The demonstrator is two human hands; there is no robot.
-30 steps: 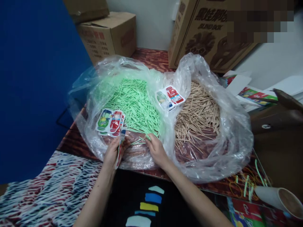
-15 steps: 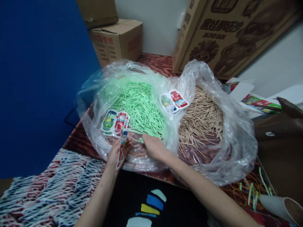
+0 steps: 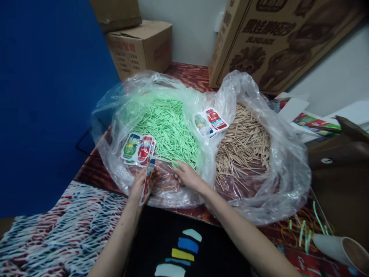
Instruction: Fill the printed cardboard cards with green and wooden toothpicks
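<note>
My left hand is closed on a narrow printed packet, red, white and blue, seen nearly edge-on. My right hand pinches a few short green sticks at its fingertips, over the front of the left plastic bag. Behind it lies a heap of thin light-green sticks in that open, see-through bag. Several flat packets with green and red jar-like pictures rest on the bag, left of the heap. More printed packets sit between the two bags.
A second plastic bag holds brown sticks. Cardboard boxes and a large printed carton stand behind. A blue panel rises at left, above piled printed packets. A cup lies at right near rubber bands.
My right hand's fingers have loosened a little and shifted slightly, with green stick ends now showing at the tips. The left hand keeps the packet in place. The view has moved slightly.
</note>
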